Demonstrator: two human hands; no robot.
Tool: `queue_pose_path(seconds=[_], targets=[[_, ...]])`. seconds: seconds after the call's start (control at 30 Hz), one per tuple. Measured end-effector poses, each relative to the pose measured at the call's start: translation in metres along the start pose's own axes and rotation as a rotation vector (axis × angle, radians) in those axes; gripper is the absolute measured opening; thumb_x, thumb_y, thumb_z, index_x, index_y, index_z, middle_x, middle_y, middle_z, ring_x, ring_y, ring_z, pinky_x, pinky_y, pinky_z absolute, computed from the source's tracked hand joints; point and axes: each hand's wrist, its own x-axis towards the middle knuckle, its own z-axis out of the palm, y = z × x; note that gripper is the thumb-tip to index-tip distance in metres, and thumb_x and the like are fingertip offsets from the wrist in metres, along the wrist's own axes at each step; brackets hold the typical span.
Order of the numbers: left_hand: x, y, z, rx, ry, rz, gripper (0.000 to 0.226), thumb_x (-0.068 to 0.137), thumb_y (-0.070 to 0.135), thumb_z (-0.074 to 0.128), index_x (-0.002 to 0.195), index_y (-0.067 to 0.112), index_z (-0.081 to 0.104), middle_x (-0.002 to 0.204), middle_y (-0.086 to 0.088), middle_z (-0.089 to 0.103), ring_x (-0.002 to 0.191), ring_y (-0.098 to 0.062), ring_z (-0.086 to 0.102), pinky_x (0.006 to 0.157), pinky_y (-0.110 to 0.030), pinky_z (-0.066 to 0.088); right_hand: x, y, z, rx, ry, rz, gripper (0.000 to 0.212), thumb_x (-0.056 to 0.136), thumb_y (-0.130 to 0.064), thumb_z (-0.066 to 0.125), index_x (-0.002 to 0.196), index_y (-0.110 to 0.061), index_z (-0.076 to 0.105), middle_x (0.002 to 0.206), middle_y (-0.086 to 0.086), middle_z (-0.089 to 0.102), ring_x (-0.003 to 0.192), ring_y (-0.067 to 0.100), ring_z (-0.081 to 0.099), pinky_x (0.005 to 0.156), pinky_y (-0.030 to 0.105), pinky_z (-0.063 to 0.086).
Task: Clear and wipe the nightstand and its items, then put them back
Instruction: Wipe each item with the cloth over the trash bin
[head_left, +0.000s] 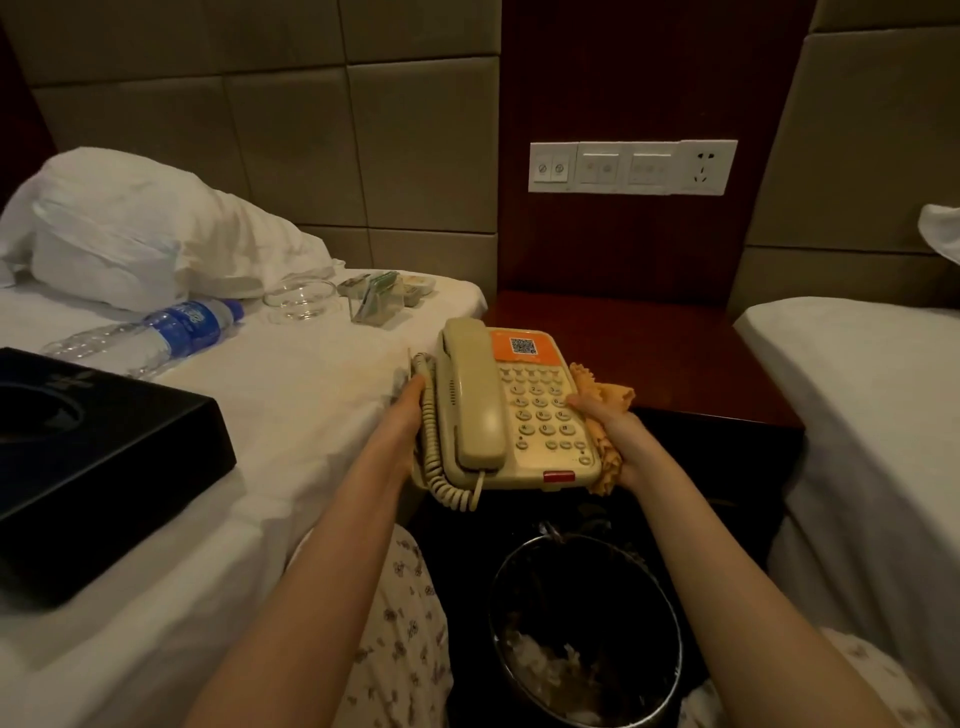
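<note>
You hold the beige telephone (511, 410) between both hands, lifted in front of the nightstand (649, 358) over its near-left corner. Its long axis runs away from you, handset (470, 395) along the left side. Your left hand (410, 410) curls round the left edge and the coiled cord (428, 441). Your right hand (608, 426) clamps the right edge with the orange cloth (605, 389) pinched against it. The wooden top lies ahead and to the right, nearer your right hand, so setting the telephone down likely means pushing forward and rightward. The water bottle (176, 322) and glass dish (301, 299) lie on the left bed (311, 395).
</note>
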Motion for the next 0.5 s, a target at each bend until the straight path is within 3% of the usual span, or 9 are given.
queue_pose_path(seconds=[0.13, 0.23, 0.3, 0.4, 0.5], targets=[[0.003, 0.003, -0.003, 0.044, -0.012, 0.035, 0.05, 0.1, 0.042, 0.032, 0.142, 0.015, 0.037, 0.131, -0.01, 0.053, 0.111, -0.028, 0.056, 0.069, -0.03, 0.047, 0.0, -0.004, 0.004, 0.044, 0.039, -0.067, 0.023, 0.084, -0.012, 0.067, 0.105, -0.005, 0.06, 0.096, 0.015, 0.069, 0.077, 0.026, 0.069, 0.058, 0.035, 0.06], [0.005, 0.012, -0.008, 0.121, -0.016, 0.092, 0.055, 0.098, 0.049, 0.031, 0.14, 0.015, 0.041, 0.135, -0.013, 0.052, 0.118, -0.029, 0.053, 0.096, -0.038, 0.046, 0.001, -0.013, 0.015, 0.052, 0.074, -0.087, 0.026, 0.085, -0.014, 0.067, 0.108, -0.004, 0.058, 0.091, 0.013, 0.069, 0.076, 0.025, 0.068, 0.059, 0.035, 0.059], [0.008, 0.026, -0.013, 0.186, -0.041, 0.12, 0.055, 0.099, 0.05, 0.024, 0.127, 0.012, 0.052, 0.126, -0.016, 0.057, 0.115, -0.029, 0.054, 0.101, -0.041, 0.043, 0.002, -0.017, 0.026, 0.061, 0.095, -0.098, 0.028, 0.085, -0.013, 0.066, 0.11, -0.003, 0.058, 0.091, 0.013, 0.069, 0.075, 0.024, 0.068, 0.063, 0.036, 0.058], [0.008, 0.055, -0.022, 0.279, -0.065, 0.162, 0.049, 0.1, 0.047, 0.021, 0.107, 0.015, 0.057, 0.114, -0.016, 0.06, 0.094, -0.023, 0.059, 0.084, -0.034, 0.048, 0.003, -0.018, 0.049, 0.108, 0.119, -0.1, 0.029, 0.086, -0.013, 0.066, 0.111, -0.003, 0.055, 0.096, 0.015, 0.068, 0.076, 0.026, 0.066, 0.068, 0.04, 0.056], [0.009, 0.089, -0.037, 0.407, -0.046, 0.175, 0.054, 0.099, 0.051, 0.022, 0.119, 0.013, 0.054, 0.115, -0.016, 0.06, 0.09, -0.021, 0.058, 0.078, -0.031, 0.047, 0.006, -0.018, 0.075, 0.161, 0.082, -0.129, 0.025, 0.087, -0.014, 0.064, 0.108, -0.006, 0.053, 0.092, 0.013, 0.067, 0.077, 0.026, 0.065, 0.07, 0.041, 0.055]])
